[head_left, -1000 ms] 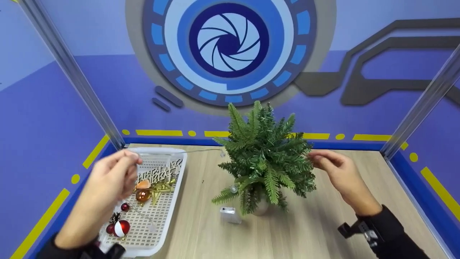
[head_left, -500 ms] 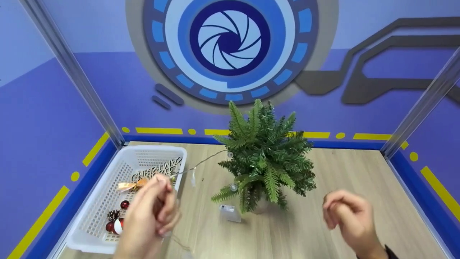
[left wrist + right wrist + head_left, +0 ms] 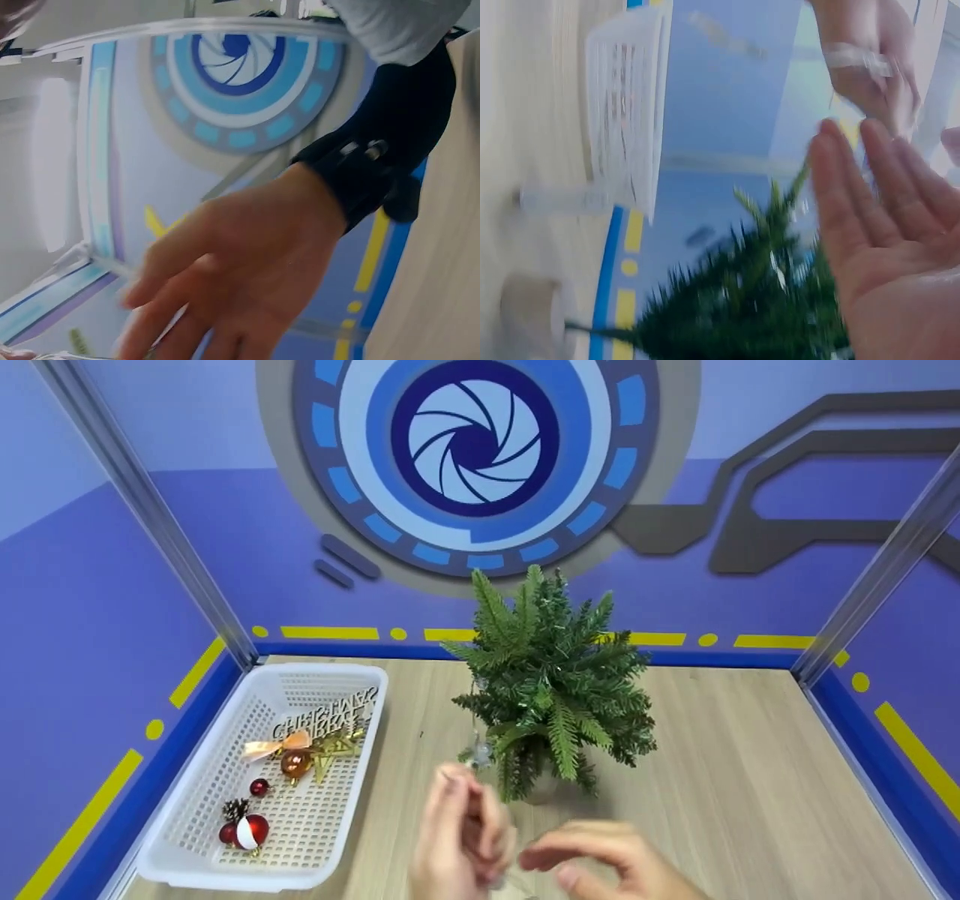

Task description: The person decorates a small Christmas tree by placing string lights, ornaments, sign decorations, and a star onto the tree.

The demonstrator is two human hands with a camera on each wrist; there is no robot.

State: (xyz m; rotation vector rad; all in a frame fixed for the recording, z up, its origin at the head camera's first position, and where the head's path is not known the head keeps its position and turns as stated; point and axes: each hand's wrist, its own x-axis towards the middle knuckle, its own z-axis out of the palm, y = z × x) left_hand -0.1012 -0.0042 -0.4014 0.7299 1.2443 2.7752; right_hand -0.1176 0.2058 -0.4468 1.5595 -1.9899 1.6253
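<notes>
In the head view, a small artificial Christmas tree (image 3: 559, 682) stands upright on the table. A thin wire of string lights (image 3: 480, 751), with clear bulbs, hangs at its left side down to my left hand (image 3: 461, 836). That hand pinches the wire between curled fingers in front of the tree. Just to its right is my right hand (image 3: 615, 859), with fingers extended and bent a little, gripping nothing that I can see. The right wrist view shows its straight fingers (image 3: 896, 217). A whitish battery box (image 3: 562, 199) stands on the table in that view, hidden in the head view.
At the left sits a white perforated basket (image 3: 161, 840) with a wooden letter sign (image 3: 326, 716), an orange bauble (image 3: 295, 763), a gold star (image 3: 334, 750), red baubles (image 3: 255, 831) and a pinecone (image 3: 235, 809). Printed panels enclose the table behind and at the sides.
My left hand has come from over the basket rightward to the tree's front, drawing the light wire along. My right hand has left the tree's right side and moved down and left beside it.
</notes>
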